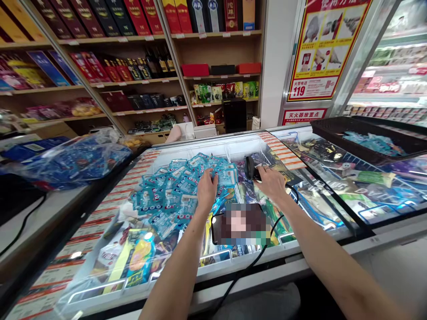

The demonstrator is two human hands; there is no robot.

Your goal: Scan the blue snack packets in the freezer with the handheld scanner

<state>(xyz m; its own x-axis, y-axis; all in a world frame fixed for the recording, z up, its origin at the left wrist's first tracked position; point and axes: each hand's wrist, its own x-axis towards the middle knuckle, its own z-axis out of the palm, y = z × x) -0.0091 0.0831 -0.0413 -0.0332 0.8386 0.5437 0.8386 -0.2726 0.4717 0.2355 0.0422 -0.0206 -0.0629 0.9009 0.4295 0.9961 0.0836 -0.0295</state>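
Many small blue packets [180, 184] lie in a spread pile on the glass top of a chest freezer [110, 249]. My left hand [207, 189] is at the right side of this pile, its fingers closed at the edge of a blue packet [228, 177]. In my right hand [271, 183] is a black barcode scanner [249, 168], its head turned left toward the packets. A black cord [256, 262] runs from the scanner down over the freezer's front edge. Between my forearms a phone [218, 231] lies on the glass, its screen partly blurred out.
A dark tray [367, 153] with more blue packets sits on the freezer at right. At left, a clear plastic bag [80, 162] of blue packets rests on a counter. Shelves [133, 83] of boxes and bottles stand behind. Another person's arm [174, 133] shows beyond the freezer.
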